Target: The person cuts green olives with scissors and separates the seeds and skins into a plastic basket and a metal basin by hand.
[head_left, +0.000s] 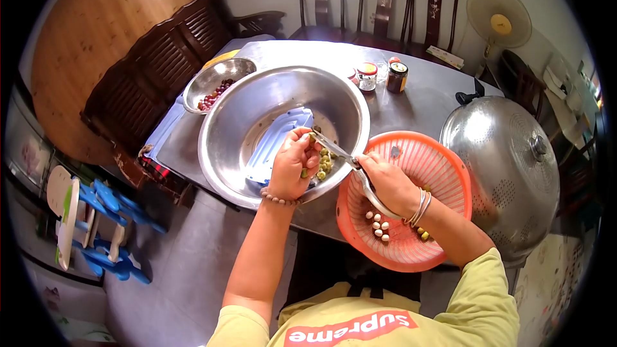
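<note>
My left hand (292, 164) is closed over the big steel basin (212, 122), pinching a small green round piece (312, 136) at its fingertips. Another green bit shows at its palm. In my right hand (387, 183) is a pair of metal scissors (339, 151), the tips meeting the piece at my left fingers. Inside the basin lie several green-yellow round pieces (324, 168) and a blue-white plastic tray (279, 138). Below my right hand stands an orange plastic basket (455, 160) holding several white kernels (377, 225) and a few yellow-green pieces (424, 234).
A smaller steel bowl (193, 90) with red grapes (215, 94) stands at the back left. Jars (397, 78) sit behind the basin on the grey table (421, 106). A large perforated steel lid (504, 167) is at right. Chairs, a wooden bench (154, 64) and a fan (499, 19) surround the table.
</note>
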`<state>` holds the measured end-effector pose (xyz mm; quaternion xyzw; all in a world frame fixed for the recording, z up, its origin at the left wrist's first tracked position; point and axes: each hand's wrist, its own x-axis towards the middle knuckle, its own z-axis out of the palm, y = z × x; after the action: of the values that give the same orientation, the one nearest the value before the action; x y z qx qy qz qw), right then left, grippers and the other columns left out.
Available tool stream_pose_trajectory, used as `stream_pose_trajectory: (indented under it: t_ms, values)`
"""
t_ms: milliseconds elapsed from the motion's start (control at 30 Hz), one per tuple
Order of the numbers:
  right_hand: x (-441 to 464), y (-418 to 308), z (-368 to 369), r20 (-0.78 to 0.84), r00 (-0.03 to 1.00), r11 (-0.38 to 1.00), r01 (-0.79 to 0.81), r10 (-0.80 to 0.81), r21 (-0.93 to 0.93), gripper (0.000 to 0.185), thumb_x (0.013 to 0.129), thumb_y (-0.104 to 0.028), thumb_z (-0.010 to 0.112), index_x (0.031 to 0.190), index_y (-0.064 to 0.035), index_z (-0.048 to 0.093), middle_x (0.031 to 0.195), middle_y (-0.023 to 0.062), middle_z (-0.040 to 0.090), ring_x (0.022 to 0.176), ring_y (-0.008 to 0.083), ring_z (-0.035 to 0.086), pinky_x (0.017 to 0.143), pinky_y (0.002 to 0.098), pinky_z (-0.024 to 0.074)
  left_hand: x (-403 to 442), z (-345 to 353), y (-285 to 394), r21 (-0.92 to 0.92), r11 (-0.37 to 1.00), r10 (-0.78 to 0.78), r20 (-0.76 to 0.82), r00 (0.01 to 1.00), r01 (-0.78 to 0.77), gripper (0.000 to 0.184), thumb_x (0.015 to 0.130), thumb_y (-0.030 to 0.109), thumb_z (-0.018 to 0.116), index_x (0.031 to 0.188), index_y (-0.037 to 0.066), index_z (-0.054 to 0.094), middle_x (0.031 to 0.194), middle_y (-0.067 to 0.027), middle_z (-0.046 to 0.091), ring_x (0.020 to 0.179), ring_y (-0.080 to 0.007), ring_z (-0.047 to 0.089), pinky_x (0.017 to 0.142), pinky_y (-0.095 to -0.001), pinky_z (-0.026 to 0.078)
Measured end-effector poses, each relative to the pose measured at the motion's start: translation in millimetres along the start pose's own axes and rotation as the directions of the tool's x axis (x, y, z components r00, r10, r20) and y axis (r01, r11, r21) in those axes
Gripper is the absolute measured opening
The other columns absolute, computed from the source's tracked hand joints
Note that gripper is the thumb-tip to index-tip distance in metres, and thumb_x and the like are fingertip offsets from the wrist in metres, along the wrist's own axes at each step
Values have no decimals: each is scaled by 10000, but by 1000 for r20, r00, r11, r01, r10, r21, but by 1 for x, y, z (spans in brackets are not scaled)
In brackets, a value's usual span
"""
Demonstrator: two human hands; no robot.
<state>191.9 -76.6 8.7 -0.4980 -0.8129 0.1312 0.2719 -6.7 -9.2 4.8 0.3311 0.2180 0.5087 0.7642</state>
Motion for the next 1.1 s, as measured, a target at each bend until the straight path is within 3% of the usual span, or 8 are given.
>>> stream_pose_trajectory:
  t_ms: [267,1100]
  values:
    - [1,-9,0,-66,997,999,44,-42,21,337,786,-110,537,1072,47,453,887,217,505,776,368,555,688,398,463,3,-6,0,4,997,-71,164,984,72,146,938,187,331,915,72,418,723,-60,505,508,-95,372,426,-205,292]
    - [0,-4,10,-12,1000,999,7,-6,38,189,802,-41,459,970,46,455,859,212,522,747,369,567,656,399,472,6,-4,1,20,993,-116,64,991,115,148,943,203,347,888,83,414,703,-47,468,474,-71,338,387,-179,263]
